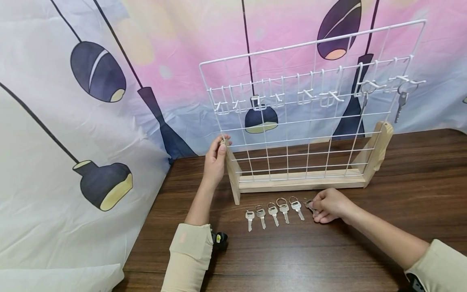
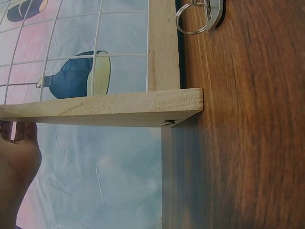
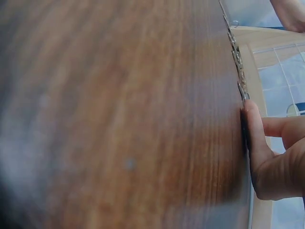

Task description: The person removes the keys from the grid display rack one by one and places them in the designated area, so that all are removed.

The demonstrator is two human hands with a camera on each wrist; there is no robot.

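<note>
Keys (image 1: 273,210) on tbl (image 1: 292,255) in front of rack (image 1: 303,185); other keys (image 1: 402,98) hang R, prob. hooked.

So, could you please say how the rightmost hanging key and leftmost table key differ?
The rightmost hanging key dangles from a white hook; the leftmost table key lies on the table. The hanging key looks darker, the table key brighter. Both have wide heads and narrow blades.

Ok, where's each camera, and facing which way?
Head: worn there, facing forward and down at the wire rack and keys; left hand, right hand show.
Left wrist: worn there, facing the rack's wooden end support; left hand partly shows.
Right wrist: worn there, looking along the tabletop; both hands partly show.
Head and left wrist share the rack.
</note>
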